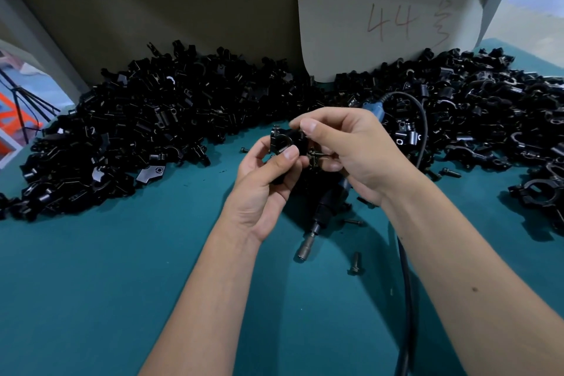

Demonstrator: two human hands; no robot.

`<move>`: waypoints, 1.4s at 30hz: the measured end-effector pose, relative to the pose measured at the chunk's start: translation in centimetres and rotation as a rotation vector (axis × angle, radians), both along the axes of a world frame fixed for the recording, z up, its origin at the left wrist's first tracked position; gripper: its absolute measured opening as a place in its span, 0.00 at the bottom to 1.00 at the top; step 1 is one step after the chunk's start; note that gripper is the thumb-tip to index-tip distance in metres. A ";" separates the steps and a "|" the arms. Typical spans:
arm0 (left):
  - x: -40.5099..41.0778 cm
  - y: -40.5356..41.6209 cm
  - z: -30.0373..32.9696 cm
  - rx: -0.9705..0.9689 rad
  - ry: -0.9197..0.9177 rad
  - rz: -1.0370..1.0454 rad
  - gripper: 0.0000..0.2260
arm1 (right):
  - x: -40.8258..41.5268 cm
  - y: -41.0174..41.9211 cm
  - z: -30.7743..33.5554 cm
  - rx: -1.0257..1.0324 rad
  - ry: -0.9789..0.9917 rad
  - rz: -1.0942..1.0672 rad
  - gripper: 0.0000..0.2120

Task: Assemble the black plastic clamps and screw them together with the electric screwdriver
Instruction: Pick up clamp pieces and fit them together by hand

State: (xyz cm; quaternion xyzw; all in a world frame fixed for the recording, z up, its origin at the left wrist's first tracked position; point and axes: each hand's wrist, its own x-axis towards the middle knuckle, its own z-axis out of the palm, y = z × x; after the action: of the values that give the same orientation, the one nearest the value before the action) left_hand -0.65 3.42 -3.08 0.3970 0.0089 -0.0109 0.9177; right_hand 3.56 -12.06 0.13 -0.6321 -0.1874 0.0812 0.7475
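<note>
Left hand (262, 189) pinches a clamp (282, 143); right hand (351, 149) holds half-hidden screws (316, 157).

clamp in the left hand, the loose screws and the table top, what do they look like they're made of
Clamp: black moulded plastic by the look, with a dull sheen on its curved edge. The left hand pinches it.
Loose screws: dark metal, probably steel with a dark finish; faint glints on head and threads.
Table top: a teal matt covering, perhaps rubber or vinyl matting; flat, no glare, no weave to be seen.
</note>
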 end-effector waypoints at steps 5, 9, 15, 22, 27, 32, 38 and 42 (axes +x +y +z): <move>0.1 -0.1 0.0 -0.006 -0.010 -0.036 0.15 | -0.2 0.5 0.1 0.099 0.050 -0.005 0.05; 0.1 -0.3 0.1 -0.001 -0.021 -0.053 0.15 | -0.2 0.8 -0.2 0.146 0.072 -0.015 0.08; 0.1 -0.2 0.3 -0.077 -0.008 -0.040 0.14 | -0.6 0.4 -0.4 0.231 0.139 0.127 0.11; 0.0 -0.7 0.4 -0.047 -0.035 -0.056 0.15 | -0.8 0.8 -0.3 0.232 0.145 0.065 0.07; -0.3 -0.4 0.6 -0.072 -0.040 -0.036 0.22 | -1.2 0.8 0.0 0.208 0.173 0.081 0.06; -0.2 -0.7 0.4 -0.063 -0.027 -0.042 0.21 | -0.9 1.0 -0.2 0.202 0.152 0.035 0.09; -0.1 -0.3 0.4 -0.065 -0.015 -0.033 0.21 | -1.1 1.1 0.0 0.188 0.149 0.027 0.05; 0.0 -0.5 0.4 -0.062 -0.013 -0.034 0.20 | -1.0 1.2 -0.3 0.209 0.134 0.024 0.09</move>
State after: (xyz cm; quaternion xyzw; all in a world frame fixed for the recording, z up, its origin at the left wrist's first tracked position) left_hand -0.61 2.93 -2.70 0.3688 -0.0039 -0.0241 0.9292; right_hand 2.60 -10.84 -0.14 -0.5416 -0.1523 0.1122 0.8191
